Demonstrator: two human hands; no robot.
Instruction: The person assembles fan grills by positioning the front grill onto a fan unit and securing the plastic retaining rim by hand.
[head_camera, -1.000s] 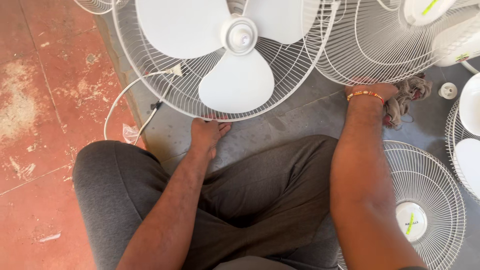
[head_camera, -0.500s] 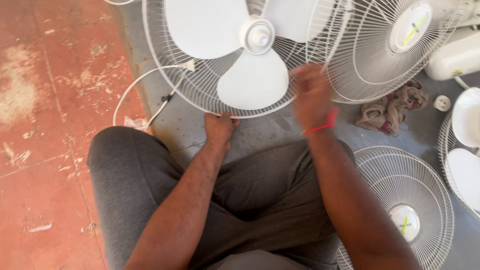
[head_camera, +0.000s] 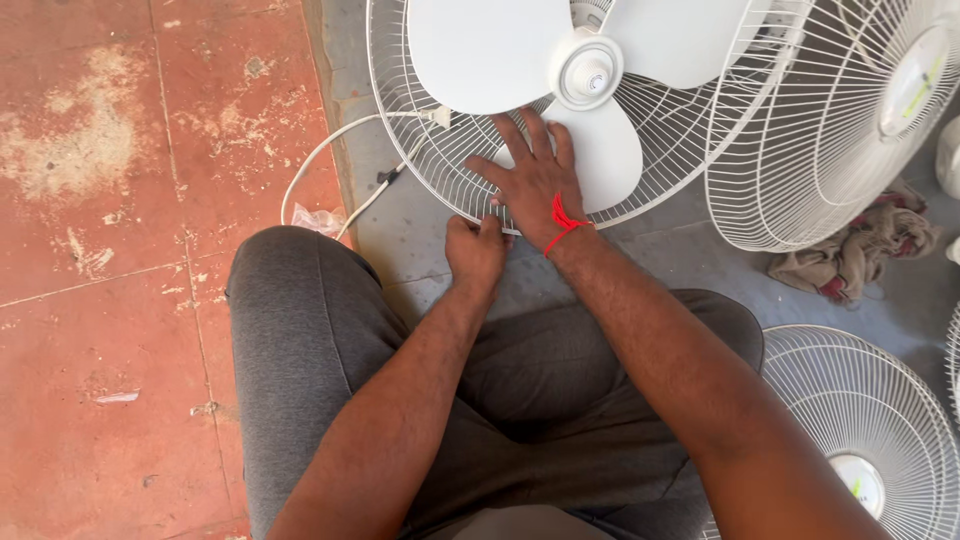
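Change: the right hand (head_camera: 535, 185) is no longer over by the rag (head_camera: 860, 250); it is now lying on the fan's rear grille (head_camera: 450, 160), just under the lower blade (head_camera: 600, 150).
Meaning: both hands are now working at the same near rim of the grille, judging by how close they sit.
Right hand: lying flat, fingers spread across the wires, pinching nothing.
Left hand (head_camera: 475, 250): curling closed on the grille's near rim, thumb on top.
Fan: lying on the grey floor (head_camera: 420, 240) just ahead of the knees, blades facing up.
Edges: a second grille (head_camera: 830, 130) is overlapping on the right.
Open room: the red floor (head_camera: 150, 250) to the left, past the white cord (head_camera: 320, 160).
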